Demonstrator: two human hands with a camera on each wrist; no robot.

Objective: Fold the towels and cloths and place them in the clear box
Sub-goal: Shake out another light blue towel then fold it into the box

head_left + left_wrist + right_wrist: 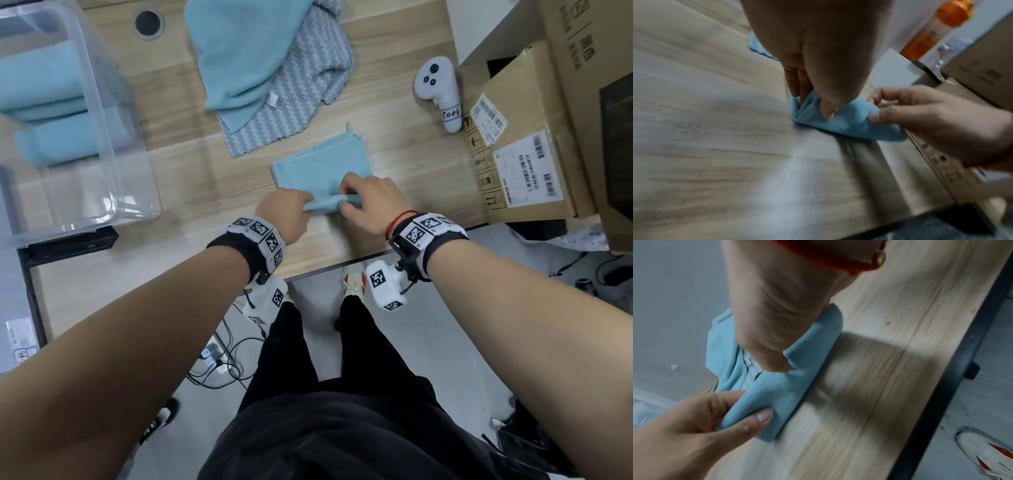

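Observation:
A small light-blue cloth [322, 161] lies flat on the wooden table, with its near edge raised off the surface. My left hand [306, 207] pinches that edge at its left end and my right hand [344, 200] pinches it at the right. In the left wrist view my left hand [812, 104] has thumb and fingers closed on the cloth [849, 123]. In the right wrist view my right hand [777, 363] presses its thumb into the cloth's fold [797, 379]. The clear box [102, 137] stands at the left and holds folded blue towels [44, 85].
A loose blue towel [239, 51] lies over a wavy-striped cloth [291, 109] behind the small cloth. A white controller [438, 92] and cardboard boxes [513, 144] stand at the right. The table's front edge runs just under my wrists.

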